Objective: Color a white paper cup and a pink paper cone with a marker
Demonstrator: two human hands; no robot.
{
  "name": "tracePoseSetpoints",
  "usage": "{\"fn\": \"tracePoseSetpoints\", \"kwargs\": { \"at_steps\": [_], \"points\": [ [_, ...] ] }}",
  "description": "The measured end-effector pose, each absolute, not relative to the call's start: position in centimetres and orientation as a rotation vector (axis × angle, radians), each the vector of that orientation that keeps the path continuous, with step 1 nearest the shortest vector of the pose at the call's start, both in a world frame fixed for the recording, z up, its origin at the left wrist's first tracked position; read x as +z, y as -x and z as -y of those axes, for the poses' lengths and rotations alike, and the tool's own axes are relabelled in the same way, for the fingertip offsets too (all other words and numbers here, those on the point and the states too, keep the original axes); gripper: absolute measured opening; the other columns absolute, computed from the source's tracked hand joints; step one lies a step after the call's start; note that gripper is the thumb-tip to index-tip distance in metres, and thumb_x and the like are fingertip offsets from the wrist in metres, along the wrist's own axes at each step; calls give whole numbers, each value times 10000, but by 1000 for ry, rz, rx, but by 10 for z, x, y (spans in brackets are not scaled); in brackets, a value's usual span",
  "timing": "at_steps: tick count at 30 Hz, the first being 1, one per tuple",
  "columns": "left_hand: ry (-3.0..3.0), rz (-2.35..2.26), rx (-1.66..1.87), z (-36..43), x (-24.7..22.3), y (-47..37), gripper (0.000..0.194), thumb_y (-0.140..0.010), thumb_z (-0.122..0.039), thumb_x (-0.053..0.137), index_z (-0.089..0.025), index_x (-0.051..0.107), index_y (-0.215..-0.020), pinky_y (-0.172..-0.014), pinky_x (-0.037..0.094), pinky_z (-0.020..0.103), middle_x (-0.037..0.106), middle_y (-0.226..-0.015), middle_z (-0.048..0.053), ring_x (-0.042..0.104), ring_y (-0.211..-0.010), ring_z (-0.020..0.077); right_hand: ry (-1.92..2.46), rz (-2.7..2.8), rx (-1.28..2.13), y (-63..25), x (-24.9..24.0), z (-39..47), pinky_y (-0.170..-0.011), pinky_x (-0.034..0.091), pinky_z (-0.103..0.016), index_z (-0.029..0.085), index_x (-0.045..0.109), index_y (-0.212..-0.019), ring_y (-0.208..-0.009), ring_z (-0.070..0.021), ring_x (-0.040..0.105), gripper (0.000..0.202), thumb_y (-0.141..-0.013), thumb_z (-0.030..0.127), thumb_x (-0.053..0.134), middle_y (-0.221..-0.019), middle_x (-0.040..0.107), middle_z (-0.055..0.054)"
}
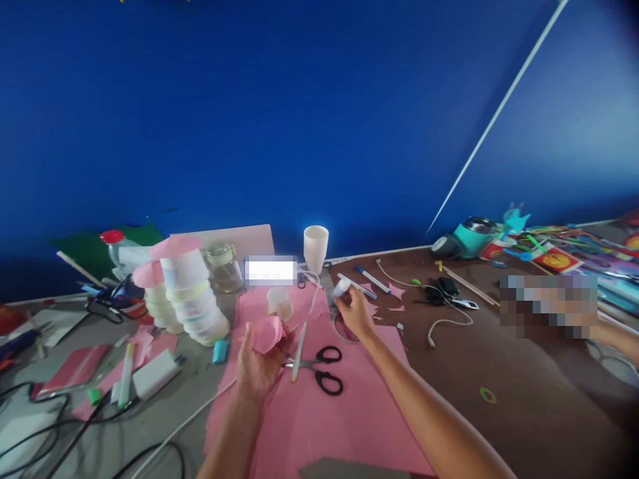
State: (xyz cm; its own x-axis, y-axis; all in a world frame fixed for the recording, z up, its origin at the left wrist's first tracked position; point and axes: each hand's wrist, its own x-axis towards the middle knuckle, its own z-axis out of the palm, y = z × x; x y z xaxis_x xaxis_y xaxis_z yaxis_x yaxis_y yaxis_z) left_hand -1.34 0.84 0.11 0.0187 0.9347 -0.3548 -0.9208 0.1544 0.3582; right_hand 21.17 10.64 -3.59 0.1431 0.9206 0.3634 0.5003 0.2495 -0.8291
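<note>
My left hand point(259, 362) holds a rounded piece of pink paper point(268, 334) in its cupped fingers. A small white cylinder point(342, 287), its kind unclear, is pinched in my right hand point(355, 311). Black-handled scissors point(312, 366) lie on the large pink paper sheet point(334, 426), a slim white pen-like stick point(299, 352) across their blades. Just beyond my left hand stands a translucent plastic cup point(279, 304). A roll of clear tape or similar ring point(344, 329) is partly hidden below my right hand.
Stacked plastic cups point(192, 293) topped with pink paper, and a glass jar point(223, 266), stand at left. A white cup point(316, 247) is by the wall. Markers point(373, 279), keys point(444, 291) and a white cable point(452, 326) lie right. Another person's forearm point(616, 339) enters from the right.
</note>
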Motion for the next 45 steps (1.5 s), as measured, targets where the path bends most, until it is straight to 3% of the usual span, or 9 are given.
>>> {"fn": "tracePoseSetpoints", "kwargs": {
  "at_steps": [9,14,17,22,26,29,34,41,45],
  "points": [
    [-73,-641,1378,-7,6,10,486,-993,-431,363,-83,702,-982,-780,621,401,728,-779,144,728,-742,241,1663,1655,228,-210,-41,-104,-913,398,-396,191,639,-842,-955,-254,605,70,-773,191,637,-879,708,-81],
    [-95,-601,1415,-8,4,11,502,-987,-447,375,-69,707,-986,-794,616,425,729,-804,164,720,-760,252,1744,1687,140,-206,-36,-100,-976,384,-464,149,565,-1211,-1098,-319,597,445,-772,209,612,-1076,703,-149],
    [-45,-578,1441,-9,3,12,466,-965,-446,432,-72,702,-1032,-796,616,442,733,-832,161,714,-751,253,1787,1595,102,-209,-31,-100,-954,405,-486,124,513,-1270,-1100,-346,594,546,-741,219,611,-1105,679,-193],
    [28,-611,1467,-9,7,10,445,-954,-441,457,-72,687,-1051,-772,621,418,728,-818,161,714,-740,247,1432,1350,154,-214,8,-90,-791,501,-411,174,543,-1193,-847,-241,612,406,-792,228,506,-980,651,-106],
    [-57,-606,1486,-7,9,8,428,-943,-451,499,-73,684,-1025,-769,616,390,720,-812,151,711,-745,238,1141,1453,714,-195,44,-63,-584,482,-285,200,633,-968,-624,-162,579,196,-864,316,514,-749,640,-20],
    [-56,-611,1480,-6,10,8,445,-944,-467,483,-76,684,-1010,-807,607,431,728,-829,154,719,-785,260,1063,1598,1112,-170,52,-43,-541,461,-280,209,663,-836,-575,-161,579,207,-872,379,550,-636,619,3],
    [-95,-624,1411,-4,10,7,396,-945,-421,504,-80,691,-1018,-830,591,397,744,-904,151,720,-856,263,1096,1569,1362,-144,35,-29,-547,463,-310,238,643,-706,-572,-176,591,304,-879,468,547,-624,642,-10],
    [-293,-595,1411,-2,0,2,452,-855,-529,653,-116,714,-1028,-773,574,317,755,-944,97,705,-838,219,1186,1399,1535,-134,19,-25,-519,438,-262,224,552,-660,-524,-139,564,429,-849,609,547,-554,615,10],
    [-410,-630,1356,-1,-3,0,507,-808,-595,679,-160,712,-1067,-832,553,362,757,-952,70,704,-865,240,1274,1412,1424,-132,14,-24,-456,368,-222,223,459,-596,-470,-113,495,412,-839,544,545,-499,528,39]
  ]
}}
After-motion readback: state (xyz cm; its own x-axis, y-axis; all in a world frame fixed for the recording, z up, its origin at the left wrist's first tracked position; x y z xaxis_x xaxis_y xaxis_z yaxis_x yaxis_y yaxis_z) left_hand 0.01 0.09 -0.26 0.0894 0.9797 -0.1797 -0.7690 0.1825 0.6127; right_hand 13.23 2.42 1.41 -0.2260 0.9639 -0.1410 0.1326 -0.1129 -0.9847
